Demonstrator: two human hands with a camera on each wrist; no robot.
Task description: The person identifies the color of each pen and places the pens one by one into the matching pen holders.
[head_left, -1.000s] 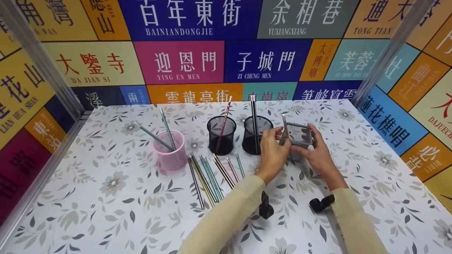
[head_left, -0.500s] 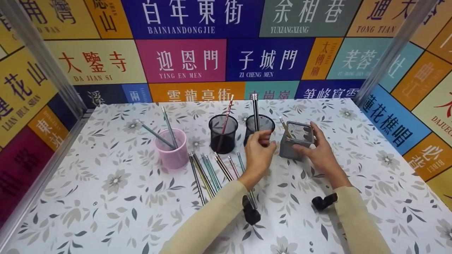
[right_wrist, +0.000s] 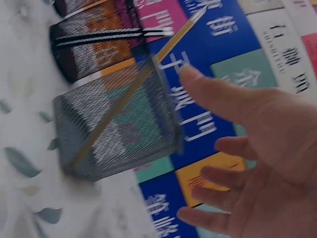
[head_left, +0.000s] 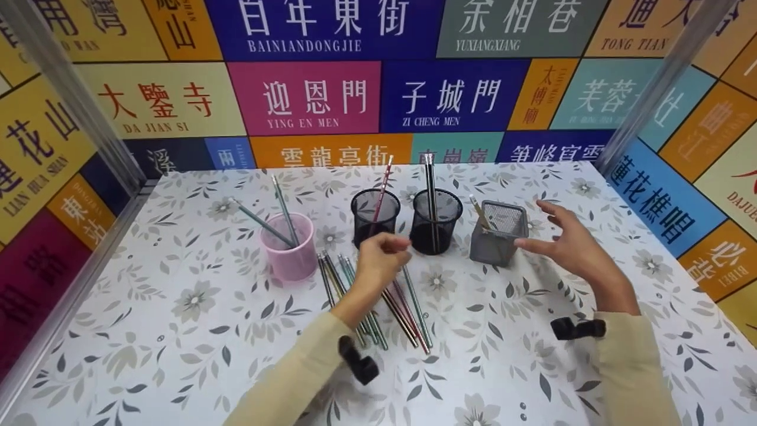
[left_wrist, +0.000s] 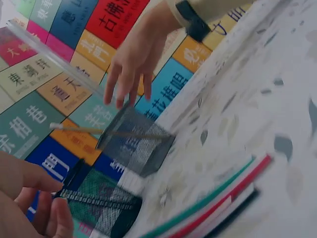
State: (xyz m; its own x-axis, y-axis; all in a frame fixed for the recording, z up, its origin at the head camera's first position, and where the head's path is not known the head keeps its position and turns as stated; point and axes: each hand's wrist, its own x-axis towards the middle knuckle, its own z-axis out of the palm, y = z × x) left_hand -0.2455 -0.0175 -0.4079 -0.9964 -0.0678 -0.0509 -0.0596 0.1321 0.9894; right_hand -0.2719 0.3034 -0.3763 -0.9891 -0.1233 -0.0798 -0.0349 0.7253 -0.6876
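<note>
My right hand is spread beside a square grey mesh pencil cup and holds nothing. A gold pencil leans inside that cup. My left hand hovers over several pencils on the table, fingers loosely bent with nothing between them. It partly hides those pencils and the lower part of one round black mesh cup, which holds a red pencil. Black striped pencils stand in another round black mesh cup. A pink cup bears two teal pencils.
The cups stand in a row on a table with a leaf-patterned cover. Colourful sign-printed panels rise behind and at both sides. A black camera sits on the left wrist and another black camera on the right.
My left hand has let go of the gold pencil, now leaning in the grey cup, and moved left over the loose pencils. My right hand has released the grey cup and drawn away rightward.
</note>
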